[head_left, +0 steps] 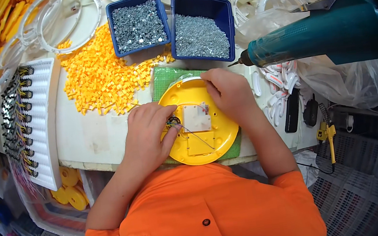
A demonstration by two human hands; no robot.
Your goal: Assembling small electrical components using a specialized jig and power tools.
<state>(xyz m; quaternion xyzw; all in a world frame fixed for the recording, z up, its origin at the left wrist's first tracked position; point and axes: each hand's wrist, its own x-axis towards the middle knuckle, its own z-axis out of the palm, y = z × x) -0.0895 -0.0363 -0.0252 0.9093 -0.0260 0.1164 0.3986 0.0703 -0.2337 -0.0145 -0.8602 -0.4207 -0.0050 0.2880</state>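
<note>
A round yellow plastic housing (182, 154) lies in front of me on a green mat (164, 73), its hollow side up. Inside it are a pale square block (195, 119), a yellow rectangular cover and thin wires. My left hand (146, 135) reaches over the housing's left rim, thumb and fingers closing around a small round black part (173, 121) with wires attached. My right hand (231, 93) is closed on the far right rim, its fingers curled and partly hidden. A white ring strip shows along the housing's far edge.
Two blue bins (118, 45) of small metal screws stand beyond, beside a heap of yellow pieces (97, 77). A teal electric screwdriver (316, 34) hangs at right above small white curved parts (277, 106). A white foam tray (47, 132) holding wired round parts leans at left.
</note>
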